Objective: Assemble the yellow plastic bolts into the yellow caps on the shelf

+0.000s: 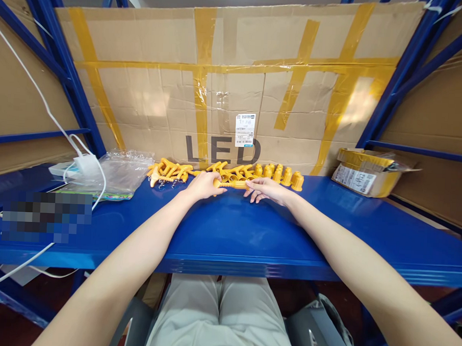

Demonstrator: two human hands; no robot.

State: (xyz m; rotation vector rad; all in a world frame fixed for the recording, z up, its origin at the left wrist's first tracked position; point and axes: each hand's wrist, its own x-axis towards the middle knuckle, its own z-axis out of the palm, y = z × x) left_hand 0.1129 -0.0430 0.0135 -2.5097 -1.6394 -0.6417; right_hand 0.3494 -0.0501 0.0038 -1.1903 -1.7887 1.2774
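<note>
Between my two hands, low over the blue shelf [229, 224], lies a slim yellow plastic piece [234, 184] held about level. My left hand [204, 186] is closed around its left end, and the thumb reaches toward me. At the other end, the fingers of my right hand [267, 190] pinch it. Right behind the hands are branched yellow plastic parts [236, 170]. Farther left sits a heap of similar yellow parts [170, 169] with small curly metal bits below. Several yellow ribbed caps [287, 176] stand upright to the right. My fingers partly hide the held piece.
A taped cardboard sheet [153, 98] marked LED rises behind the shelf. Clear plastic bags [120, 170] and a white plug with cable [86, 164] lie left, near a blurred-out dark object [47, 213]. An opened small carton [363, 176] stands right. Blue posts frame both sides.
</note>
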